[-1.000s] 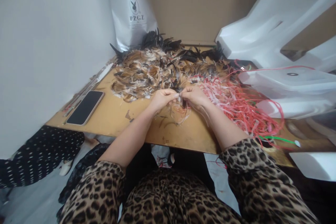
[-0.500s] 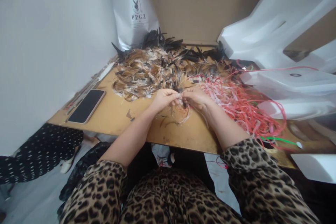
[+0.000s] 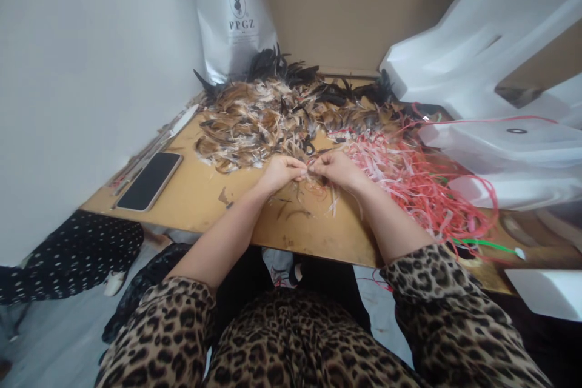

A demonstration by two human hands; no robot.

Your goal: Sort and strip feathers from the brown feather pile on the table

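Both hands meet at the table's middle: the left hand (image 3: pixel 278 172) and the right hand (image 3: pixel 339 170) pinch fingertip to fingertip on a small bundle of thin brown feathers and pale strips (image 3: pixel 318 185), which dangles just above the worn yellow wooden tabletop (image 3: pixel 200 194). Leopard-print sleeves (image 3: pixel 436 291) frame the near edge. Off to the left, a black smartphone (image 3: pixel 149 180) lies flat. Right of the hands sprawls a tangle of red and pink plastic strings (image 3: pixel 409 179). Beyond, a heap of brown, white and black feathers (image 3: pixel 259 121) spreads wide, and behind it stands a silver foil bag (image 3: pixel 236 18).
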